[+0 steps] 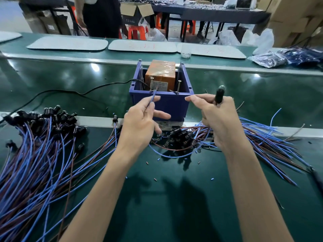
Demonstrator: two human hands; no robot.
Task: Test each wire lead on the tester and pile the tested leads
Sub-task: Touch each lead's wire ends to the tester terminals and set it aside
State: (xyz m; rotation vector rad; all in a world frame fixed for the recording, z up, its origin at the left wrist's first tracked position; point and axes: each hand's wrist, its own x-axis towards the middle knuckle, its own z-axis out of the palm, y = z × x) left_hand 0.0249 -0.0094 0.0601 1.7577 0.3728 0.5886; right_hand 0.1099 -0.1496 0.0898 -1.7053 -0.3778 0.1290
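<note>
A wire lead [172, 155] is held up between the two hands, just in front of the tester [167, 105]. Its blue end [153, 98] is pinched between thumb and forefinger of the left hand [139, 124], whose other fingers are loosely spread; the tip is pointed at the left screw [151, 84] on the tester's near edge, though contact cannot be made out. The lead's black lamp holder [219, 96] is gripped upright in the curled fingers of the right hand [218, 119], with thumb and forefinger stretched toward the right screw [179, 86]. The slack of the lead is hung in a loop below the wrists.

The tester is formed of a blue plastic box with an orange block [160, 74] set inside, and a black cable [70, 92] is led out of it to the left. A large pile of leads [35, 154] is spread on the green desk [174, 198] at the left, and a second heap [262, 137] is fanned out under and beyond the right hand.
</note>
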